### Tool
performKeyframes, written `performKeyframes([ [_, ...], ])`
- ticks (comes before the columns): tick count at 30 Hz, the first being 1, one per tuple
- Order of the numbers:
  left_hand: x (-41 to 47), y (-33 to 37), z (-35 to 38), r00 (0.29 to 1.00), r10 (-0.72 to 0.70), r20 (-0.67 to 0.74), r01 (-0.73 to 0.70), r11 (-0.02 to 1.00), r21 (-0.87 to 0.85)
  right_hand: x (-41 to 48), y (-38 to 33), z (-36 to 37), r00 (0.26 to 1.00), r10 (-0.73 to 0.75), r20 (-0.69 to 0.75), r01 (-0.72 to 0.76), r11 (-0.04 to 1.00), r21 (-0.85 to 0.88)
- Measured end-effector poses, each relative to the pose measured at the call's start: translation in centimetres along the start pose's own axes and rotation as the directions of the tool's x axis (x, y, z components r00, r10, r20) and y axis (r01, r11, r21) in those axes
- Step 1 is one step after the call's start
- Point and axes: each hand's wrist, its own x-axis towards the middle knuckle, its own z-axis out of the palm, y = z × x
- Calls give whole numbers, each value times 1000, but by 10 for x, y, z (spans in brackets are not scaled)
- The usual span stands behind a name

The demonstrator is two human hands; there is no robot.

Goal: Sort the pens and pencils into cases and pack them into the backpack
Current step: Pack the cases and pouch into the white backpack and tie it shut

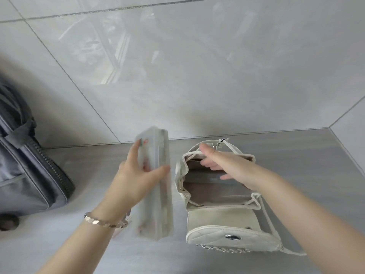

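A small cream backpack [219, 230] lies on the grey floor with its mouth open and its flap folded toward me. My right hand [223, 165] reaches over the opening, its fingers spread and dipping inside; whether it holds the rim I cannot tell. Just left of the backpack, my left hand [136, 175] grips a long translucent pencil case [158, 204] held lengthwise. The case is blurred; coloured pens show faintly through it. A metal bracelet sits on my left wrist.
A large dark grey bag [29, 171] with a heavy zipper stands at the left edge. Pale glossy floor tiles [177, 66] stretch beyond the darker grey strip [296, 155] where the backpack lies.
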Motion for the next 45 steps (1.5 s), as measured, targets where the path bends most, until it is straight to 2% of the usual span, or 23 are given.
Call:
performKeyframes([
  [3,-7,45,16,992,79,98,-63,986,-152,0,0,1,999,-30,44,21,981,192],
  [7,-8,75,46,964,166,207,-162,986,-34,-2,2,-6,992,-111,64,87,949,304],
  [10,-7,81,48,954,235,184,-223,971,-87,-2,4,-10,987,-147,63,114,924,366],
  [12,-5,79,43,943,295,152,-270,949,-165,1,7,-9,990,-137,9,121,901,417],
  [16,-1,64,38,958,285,33,-262,916,-304,8,15,-10,991,-89,-104,134,776,616],
  [17,1,56,39,954,298,27,-278,915,-292,9,16,-12,988,-87,-131,151,752,641],
  [18,2,46,41,944,326,57,-307,926,-219,10,18,-15,983,-87,-159,171,736,655],
  [20,5,25,49,891,400,215,-420,906,57,13,19,-23,978,-70,-198,189,704,684],
  [22,10,11,59,811,449,374,-564,770,298,16,22,-32,972,-44,-231,197,684,702],
  [23,14,9,64,797,454,398,-591,722,360,17,23,-36,969,-32,-244,199,685,700],
  [25,22,17,74,808,461,366,-579,733,356,18,24,-42,964,-29,-264,209,696,687],
  [29,40,40,87,849,455,270,-507,845,169,15,30,-52,962,-86,-258,241,711,661],
  [31,46,44,94,869,446,216,-484,857,176,13,34,-56,954,-113,-278,272,715,644],
  [34,51,51,101,853,440,281,-511,814,278,11,43,-55,918,-111,-381,346,697,629],
  [37,51,61,95,823,434,368,-548,778,308,6,47,-54,842,-146,-520,470,673,571],
  [40,44,66,83,801,418,429,-558,781,281,-6,47,-53,678,-282,-679,629,700,337],
  [42,36,68,76,802,418,426,-553,790,266,-19,49,-48,590,-411,-695,658,744,118],
  [43,31,68,73,806,432,405,-551,797,247,-26,50,-43,581,-470,-665,641,767,18],
  [45,21,65,65,804,470,365,-567,791,230,-39,52,-33,619,-578,-531,591,789,-170],
])
